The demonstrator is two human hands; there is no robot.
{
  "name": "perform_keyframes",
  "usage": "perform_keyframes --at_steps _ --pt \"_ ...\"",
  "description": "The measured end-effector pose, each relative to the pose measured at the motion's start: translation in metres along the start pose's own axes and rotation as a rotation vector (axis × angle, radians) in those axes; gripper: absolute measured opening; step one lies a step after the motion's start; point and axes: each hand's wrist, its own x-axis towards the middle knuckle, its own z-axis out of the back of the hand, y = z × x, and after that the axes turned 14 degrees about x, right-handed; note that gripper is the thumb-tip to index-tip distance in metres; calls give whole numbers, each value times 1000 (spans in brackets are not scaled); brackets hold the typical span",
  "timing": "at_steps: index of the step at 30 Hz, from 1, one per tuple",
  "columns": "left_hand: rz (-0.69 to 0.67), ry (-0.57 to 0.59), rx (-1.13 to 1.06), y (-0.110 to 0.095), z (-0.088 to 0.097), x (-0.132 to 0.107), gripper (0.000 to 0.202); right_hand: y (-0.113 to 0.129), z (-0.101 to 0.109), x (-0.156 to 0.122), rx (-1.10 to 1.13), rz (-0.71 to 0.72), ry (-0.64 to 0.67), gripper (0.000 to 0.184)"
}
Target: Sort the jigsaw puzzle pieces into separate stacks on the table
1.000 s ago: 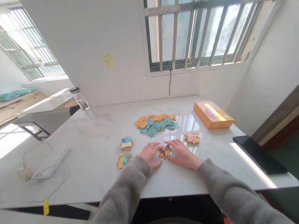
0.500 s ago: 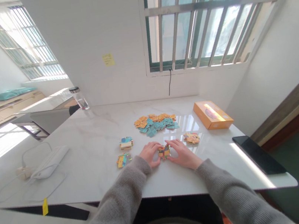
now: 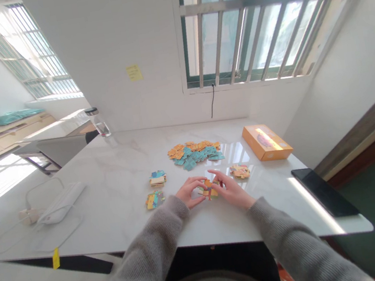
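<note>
My left hand (image 3: 188, 192) and my right hand (image 3: 230, 190) meet over a small cluster of joined puzzle pieces (image 3: 208, 188) on the white marble table (image 3: 119, 202). Both hands pinch the cluster's edges, fingers curled, and lift it slightly off the surface. A heap of loose orange and teal puzzle pieces (image 3: 194, 153) lies just beyond my hands. Small piles of pieces sit to the left (image 3: 158, 178), lower left (image 3: 154, 200) and right (image 3: 240, 171).
An orange puzzle box (image 3: 266, 142) lies at the right rear. A black phone (image 3: 324, 192) rests near the right edge. A white power strip with cable (image 3: 58, 207) is at the left. A glass jar (image 3: 98, 123) stands at the far left corner.
My hands went from lying flat beside the joined pieces to pinching them. The cluster has tilted up a little off the table.
</note>
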Motion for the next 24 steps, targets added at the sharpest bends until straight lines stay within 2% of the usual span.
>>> perform_keyframes --at_steps 2,5,9,13,17,24 --pt "20 -37 -9 -1 -1 1 25 3 1 1 56 -43 21 48" --pt "81 -152 -26 -1 1 2 21 5 1 3 148 -63 21 49" --pt "96 -274 50 -4 4 2 21 3 -2 4 286 -122 -73 46" --pt "-4 -231 210 -6 0 2 42 3 -4 4 353 -186 -124 43" --pt "-44 -184 270 -8 -2 2 35 6 -5 3 359 -194 -112 44" --pt "-14 -173 309 -9 -4 -1 36 11 -5 2 274 -185 -61 50"
